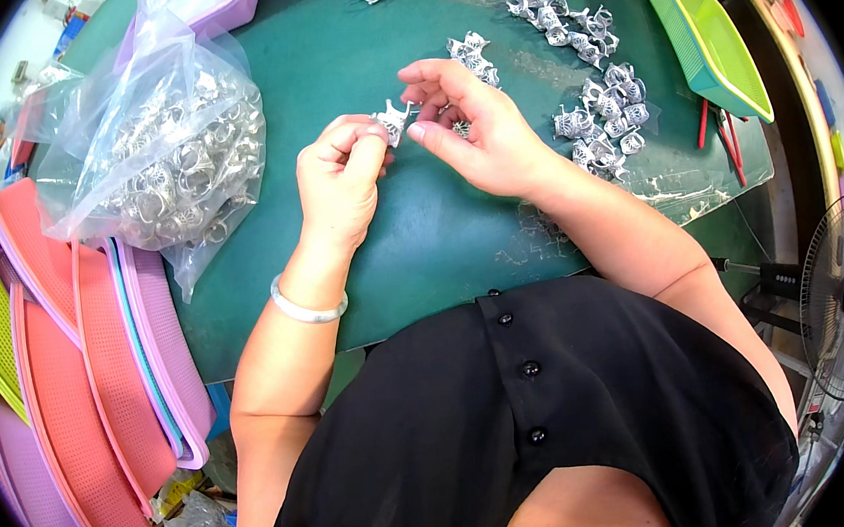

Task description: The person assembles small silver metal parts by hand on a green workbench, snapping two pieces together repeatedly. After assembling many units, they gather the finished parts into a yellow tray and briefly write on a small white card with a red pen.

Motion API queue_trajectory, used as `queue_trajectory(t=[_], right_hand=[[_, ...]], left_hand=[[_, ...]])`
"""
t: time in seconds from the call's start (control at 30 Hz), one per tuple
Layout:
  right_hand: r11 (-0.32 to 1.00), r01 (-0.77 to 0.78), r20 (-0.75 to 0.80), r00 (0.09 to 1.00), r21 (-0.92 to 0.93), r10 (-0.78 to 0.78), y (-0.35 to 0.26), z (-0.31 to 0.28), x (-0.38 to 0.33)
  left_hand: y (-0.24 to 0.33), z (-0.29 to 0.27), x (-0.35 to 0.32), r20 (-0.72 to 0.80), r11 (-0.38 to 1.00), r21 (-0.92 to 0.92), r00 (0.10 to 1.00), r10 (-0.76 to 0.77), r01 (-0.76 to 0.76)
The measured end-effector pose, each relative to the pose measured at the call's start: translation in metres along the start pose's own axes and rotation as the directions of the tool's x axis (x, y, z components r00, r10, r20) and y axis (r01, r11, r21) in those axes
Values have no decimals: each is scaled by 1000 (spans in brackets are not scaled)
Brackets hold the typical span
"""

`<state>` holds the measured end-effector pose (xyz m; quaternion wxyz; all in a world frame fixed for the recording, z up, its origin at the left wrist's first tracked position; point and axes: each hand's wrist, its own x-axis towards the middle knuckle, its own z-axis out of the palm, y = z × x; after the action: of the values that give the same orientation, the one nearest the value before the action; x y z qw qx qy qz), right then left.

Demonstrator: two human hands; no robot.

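Small silver clip held above the green surface, pinched between both hands. Left hand fingers curled, pressing on the clip's left end. Right hand fingers pinching its right end from above. Clear bag of clips lies left of the clip; loose clips right of it.

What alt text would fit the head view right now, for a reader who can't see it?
Over a dark green table, a person's left hand and right hand pinch a small silver clip between them. A clear bag of silver parts lies to the left, loose clips to the right.
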<state>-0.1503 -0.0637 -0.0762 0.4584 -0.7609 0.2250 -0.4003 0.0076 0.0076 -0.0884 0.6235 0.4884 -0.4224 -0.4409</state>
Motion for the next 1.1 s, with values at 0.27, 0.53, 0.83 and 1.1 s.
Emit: queue_trajectory(t=[0.27,0.53,0.83,1.1], right_hand=[[994,44,64,997,-104,-38,0,0,-3],[958,-217,53,976,190,211,-3,1,0],[941,-251,81,968,228,239,-5,-1,1],[932,-257,94,966,255,241,-5,-2,2]], left_hand=[[-4,1,0,-64,995,101,998,2,5],[0,3,-2,-28,999,39,999,-17,18],[-3,0,-1,-4,961,211,983,184,-179],[4,6,-3,2,937,225,962,272,-266]])
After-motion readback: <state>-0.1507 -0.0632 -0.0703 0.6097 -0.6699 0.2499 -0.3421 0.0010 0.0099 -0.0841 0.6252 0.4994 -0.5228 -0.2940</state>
